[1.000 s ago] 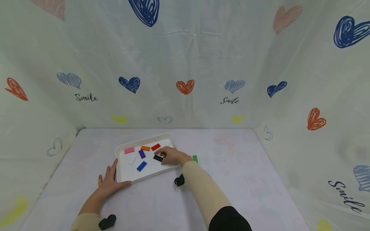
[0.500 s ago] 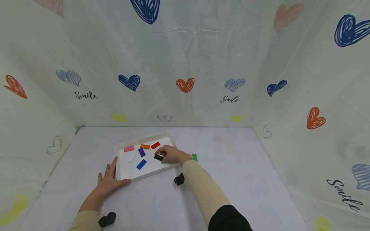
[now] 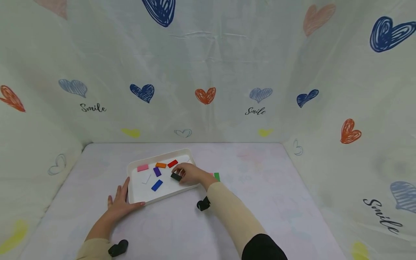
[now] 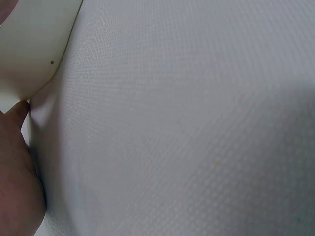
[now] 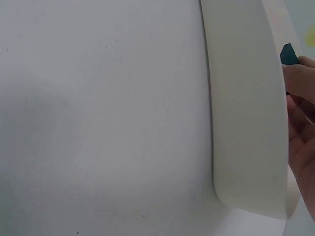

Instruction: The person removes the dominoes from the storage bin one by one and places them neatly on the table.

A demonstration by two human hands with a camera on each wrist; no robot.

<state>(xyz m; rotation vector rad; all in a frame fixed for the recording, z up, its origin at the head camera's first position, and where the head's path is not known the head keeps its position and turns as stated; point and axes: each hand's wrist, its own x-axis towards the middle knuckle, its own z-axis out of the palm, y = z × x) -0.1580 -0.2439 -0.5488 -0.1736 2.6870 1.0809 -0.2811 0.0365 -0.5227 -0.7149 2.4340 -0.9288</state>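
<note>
A white rectangular tray (image 3: 156, 199) lies at a slant on the table. My left hand (image 3: 121, 209) has its fingers spread at the tray's near left corner, fingertips along the left wall and thumb on the front wall. In the left wrist view the thumb (image 4: 19, 112) touches the tray's side. Over the tray's right part my right hand (image 3: 191, 174) pinches a dark green rectangular block (image 3: 176, 177) between thumb and fingers. The same dark block (image 5: 289, 55) shows past the tray wall in the right wrist view. Part of it is hidden by the fingers.
Inside the tray lie pink (image 3: 142, 168), orange (image 3: 160, 165), red (image 3: 172, 163), purple (image 3: 157, 171) and blue (image 3: 157, 185) blocks, plus a white block (image 3: 146, 179). Right of the tray, a green block (image 3: 217, 176) is partly behind the right forearm.
The head view has shifted slightly. My right hand keeps its hold on the dark green block, its fingers a little more arched over it. The left hand stays at the tray's corner.
</note>
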